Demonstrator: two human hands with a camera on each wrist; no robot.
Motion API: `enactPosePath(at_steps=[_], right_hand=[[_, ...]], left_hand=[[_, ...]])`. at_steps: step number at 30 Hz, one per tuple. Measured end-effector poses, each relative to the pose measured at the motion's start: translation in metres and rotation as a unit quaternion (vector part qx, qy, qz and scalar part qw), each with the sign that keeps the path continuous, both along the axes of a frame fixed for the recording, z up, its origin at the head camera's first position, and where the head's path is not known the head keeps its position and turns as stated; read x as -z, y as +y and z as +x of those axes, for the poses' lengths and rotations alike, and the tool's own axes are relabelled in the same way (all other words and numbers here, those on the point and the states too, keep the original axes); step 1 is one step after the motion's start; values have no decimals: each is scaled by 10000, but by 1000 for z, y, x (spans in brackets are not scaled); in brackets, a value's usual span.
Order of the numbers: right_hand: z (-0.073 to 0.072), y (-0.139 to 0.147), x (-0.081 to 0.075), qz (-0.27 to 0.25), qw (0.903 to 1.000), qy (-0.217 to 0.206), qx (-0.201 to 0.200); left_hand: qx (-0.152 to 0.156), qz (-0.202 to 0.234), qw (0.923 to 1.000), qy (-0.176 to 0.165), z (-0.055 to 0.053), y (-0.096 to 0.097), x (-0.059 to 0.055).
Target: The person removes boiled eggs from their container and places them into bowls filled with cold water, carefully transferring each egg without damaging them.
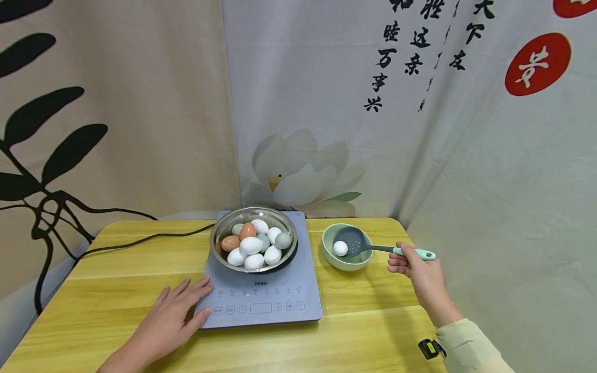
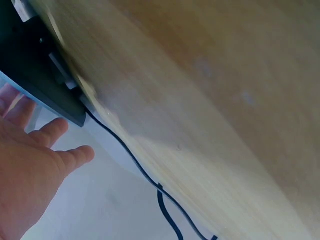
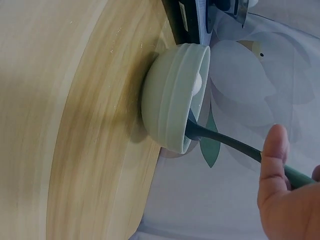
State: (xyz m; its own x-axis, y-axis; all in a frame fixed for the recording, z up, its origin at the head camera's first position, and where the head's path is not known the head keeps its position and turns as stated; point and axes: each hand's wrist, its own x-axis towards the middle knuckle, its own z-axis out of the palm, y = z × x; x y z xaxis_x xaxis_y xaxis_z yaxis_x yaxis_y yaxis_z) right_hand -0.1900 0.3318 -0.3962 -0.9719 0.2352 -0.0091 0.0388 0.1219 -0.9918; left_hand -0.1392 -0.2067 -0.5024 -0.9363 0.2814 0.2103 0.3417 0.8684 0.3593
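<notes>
My right hand grips the mint-green handle end of a slotted spoon with a dark grey perforated head. The spoon's head lies inside a pale green bowl, with a white egg at its left side. In the right wrist view, thumb and fingers hold the handle from the right. My left hand has its fingers spread, with fingertips at the front left edge of a grey induction cooker. On the cooker stands a metal bowl heaped with white, brown and greyish eggs.
A black cord runs from behind the cooker across the left of the wooden table. Printed curtains hang close behind the table and along its right side.
</notes>
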Motion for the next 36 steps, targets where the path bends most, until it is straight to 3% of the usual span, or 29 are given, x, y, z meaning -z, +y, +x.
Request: enactPosePath(at_steps=[18,27,29,32,34,36], right_hand=[[4,-7,6,957,9936,604,-14],[14,-9,3,1608,9830,871,-179],[18,-9,3,2029,9737,1004,-258],[24,-9,4,2873,9439,1577,-398],[27,-8,6,3460,9115,2184,-434],[28,-8,6,3951,8709,2888,-454]], left_hand=[[-29,32,10000,-61,-1,-1,2],[-12,35,10000,-58,0,-1,1],[-11,34,10000,-68,0,-1,0],[-4,40,10000,-77,0,-1,0],[0,57,10000,-79,0,-1,1],[3,66,9999,-83,0,-1,1]])
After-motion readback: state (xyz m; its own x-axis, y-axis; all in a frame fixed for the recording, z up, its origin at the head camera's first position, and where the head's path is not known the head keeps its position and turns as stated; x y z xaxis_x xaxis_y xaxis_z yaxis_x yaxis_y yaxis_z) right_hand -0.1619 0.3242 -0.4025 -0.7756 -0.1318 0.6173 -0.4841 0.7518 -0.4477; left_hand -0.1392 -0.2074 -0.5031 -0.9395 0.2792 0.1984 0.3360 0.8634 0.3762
